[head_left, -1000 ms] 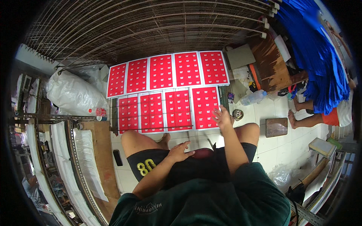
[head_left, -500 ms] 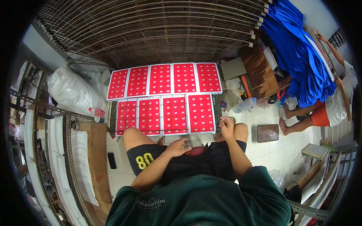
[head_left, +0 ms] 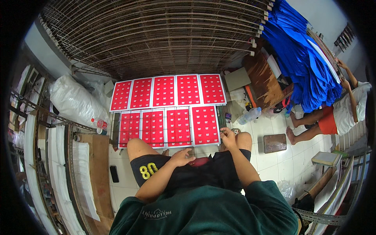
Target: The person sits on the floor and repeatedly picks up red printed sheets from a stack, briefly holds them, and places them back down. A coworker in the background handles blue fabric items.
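Several red printed sheets lie in two rows on a wire rack in front of me. My right hand is at the lower right corner of the nearest sheet, fingers curled at its edge beside my right knee. My left hand rests on a red item in my lap, fingers spread over it. I sit with both knees up, in black shorts and a green shirt.
A large wire mesh rack fills the back. A white stuffed bag lies left, a plastic bottle right. Blue fabric hangs at right, where another person sits. A brown block rests on the tiled floor.
The view has tilted, so the sheets sit lower in the picture. My right hand has stayed at the corner of the nearest sheet, and my left hand has stayed in my lap.
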Demonstrator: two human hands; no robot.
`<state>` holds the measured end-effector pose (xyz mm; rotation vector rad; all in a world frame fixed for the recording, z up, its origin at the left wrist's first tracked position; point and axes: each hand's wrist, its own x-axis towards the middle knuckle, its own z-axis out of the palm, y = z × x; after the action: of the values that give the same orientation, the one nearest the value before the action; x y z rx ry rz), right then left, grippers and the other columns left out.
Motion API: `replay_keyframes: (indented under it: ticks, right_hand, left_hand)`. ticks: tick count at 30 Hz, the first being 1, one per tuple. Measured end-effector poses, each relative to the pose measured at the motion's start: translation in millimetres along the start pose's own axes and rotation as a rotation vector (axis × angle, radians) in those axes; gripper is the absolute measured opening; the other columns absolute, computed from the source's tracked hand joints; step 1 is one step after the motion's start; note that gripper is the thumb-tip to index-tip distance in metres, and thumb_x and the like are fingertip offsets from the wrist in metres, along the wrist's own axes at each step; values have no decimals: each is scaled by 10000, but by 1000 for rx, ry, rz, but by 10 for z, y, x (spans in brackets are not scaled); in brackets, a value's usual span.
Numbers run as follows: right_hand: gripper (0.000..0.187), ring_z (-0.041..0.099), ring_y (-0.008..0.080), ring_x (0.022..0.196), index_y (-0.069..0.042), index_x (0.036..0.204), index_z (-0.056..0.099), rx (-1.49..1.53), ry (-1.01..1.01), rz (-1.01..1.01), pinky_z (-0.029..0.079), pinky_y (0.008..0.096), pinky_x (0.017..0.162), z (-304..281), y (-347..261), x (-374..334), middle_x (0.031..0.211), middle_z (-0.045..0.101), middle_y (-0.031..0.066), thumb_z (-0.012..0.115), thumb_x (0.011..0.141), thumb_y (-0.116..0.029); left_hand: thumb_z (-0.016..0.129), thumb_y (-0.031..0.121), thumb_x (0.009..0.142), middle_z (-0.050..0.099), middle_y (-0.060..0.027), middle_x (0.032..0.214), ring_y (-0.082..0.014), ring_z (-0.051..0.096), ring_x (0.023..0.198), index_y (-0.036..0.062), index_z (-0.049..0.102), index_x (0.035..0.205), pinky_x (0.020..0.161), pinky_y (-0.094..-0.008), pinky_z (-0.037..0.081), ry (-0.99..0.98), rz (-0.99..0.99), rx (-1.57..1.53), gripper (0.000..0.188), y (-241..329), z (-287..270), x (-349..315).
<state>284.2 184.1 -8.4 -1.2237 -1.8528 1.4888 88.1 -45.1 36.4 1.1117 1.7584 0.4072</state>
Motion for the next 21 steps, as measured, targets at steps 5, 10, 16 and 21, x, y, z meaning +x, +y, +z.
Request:
replay_keyframes:
  ticks: [5,10,16,21]
  right_hand:
    - [196,558,101,684,-4,990,542,-50,-23,1,444,235,603,-23,-91,-18,742,601,57,534,795,18]
    - [198,570,117,692,3,989,549,38,2,-15,464,245,632,-60,37,8,749,605,63,533,792,15]
    - [213,578,126,695,6,995,554,48,28,-23,479,247,647,-103,-92,-36,758,600,58,533,784,19]
    - [226,564,100,678,-28,1004,558,348,155,-47,446,222,577,-248,-501,-84,767,581,31,545,781,1]
  left_hand:
    - [586,569,734,581,-139,1099,-282,567,1004,131,402,1302,884,-382,426,15,0,47,741,41,-28,-34]
    - [590,563,734,582,-147,1097,-282,579,986,132,411,1294,863,-375,442,27,8,-5,729,15,-6,-35]
    - [594,546,742,586,-155,1080,-281,590,942,109,416,1286,833,-367,453,35,35,44,720,59,-26,-48]
    - [604,532,748,596,-169,1047,-280,587,952,53,413,1280,837,-357,446,22,21,19,741,135,-44,-58]
